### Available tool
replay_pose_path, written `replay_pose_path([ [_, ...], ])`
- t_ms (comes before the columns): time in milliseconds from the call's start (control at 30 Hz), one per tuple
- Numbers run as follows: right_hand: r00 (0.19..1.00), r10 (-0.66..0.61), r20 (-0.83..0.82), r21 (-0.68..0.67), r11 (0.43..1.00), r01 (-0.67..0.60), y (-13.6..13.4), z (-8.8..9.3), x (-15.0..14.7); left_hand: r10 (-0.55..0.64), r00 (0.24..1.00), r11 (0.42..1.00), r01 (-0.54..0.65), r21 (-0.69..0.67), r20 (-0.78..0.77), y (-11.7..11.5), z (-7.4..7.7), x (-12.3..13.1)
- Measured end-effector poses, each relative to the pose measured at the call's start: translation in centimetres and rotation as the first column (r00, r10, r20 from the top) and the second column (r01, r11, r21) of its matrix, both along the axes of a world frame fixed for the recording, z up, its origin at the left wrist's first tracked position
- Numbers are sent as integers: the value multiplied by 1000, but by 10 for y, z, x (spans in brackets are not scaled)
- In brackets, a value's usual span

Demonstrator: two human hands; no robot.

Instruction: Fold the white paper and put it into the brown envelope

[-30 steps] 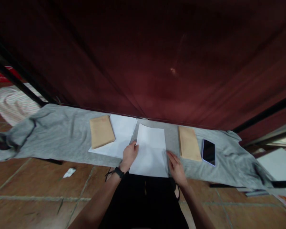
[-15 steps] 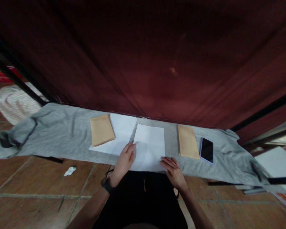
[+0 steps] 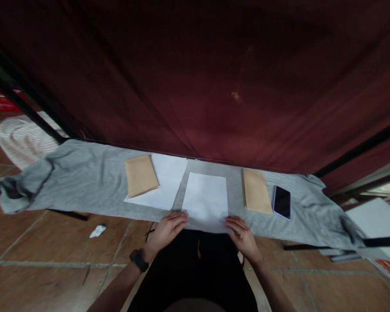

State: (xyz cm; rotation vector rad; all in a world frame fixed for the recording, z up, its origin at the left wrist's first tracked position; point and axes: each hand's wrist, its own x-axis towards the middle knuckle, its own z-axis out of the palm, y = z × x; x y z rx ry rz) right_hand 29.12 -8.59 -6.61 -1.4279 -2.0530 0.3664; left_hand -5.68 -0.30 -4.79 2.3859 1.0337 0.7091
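A white sheet of paper [image 3: 205, 195] lies in front of me on the grey cloth, its near edge lifted and curved slightly. My left hand [image 3: 169, 227] pinches the near left corner, with a dark watch on the wrist. At the opposite near corner, my right hand [image 3: 242, 234] has its fingers closed on the paper's edge, the thumb partly hidden below. To the left lies a second white sheet [image 3: 169, 175], partly covered by a stack of brown envelopes [image 3: 141, 176]. Further brown envelopes [image 3: 256, 191] rest to the right.
Grey cloth [image 3: 84, 177] covers the narrow bench. A phone [image 3: 282, 202] with a pale purple case lies right of the envelopes. Behind the bench hangs a dark red sheet [image 3: 195, 86]. A crumpled white scrap [image 3: 98, 231] is on the tiled floor [image 3: 65, 247].
My left hand has moved down along the paper's left side to its near corner. My right hand has shifted slightly right and down. The sheet has slid a little towards me.
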Motion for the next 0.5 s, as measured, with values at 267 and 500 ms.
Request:
replay_pose_path([
  [267, 996, -87, -6, -76, 993, 86, 11, 3, 4, 7, 999, 985, -14, -174, -39, 15, 9, 1],
  [500, 997, -70, -9, -35, 997, 70, 18, 0, 1, -52, 996, 993, 45, -109, -68, 22, 3, 5],
])
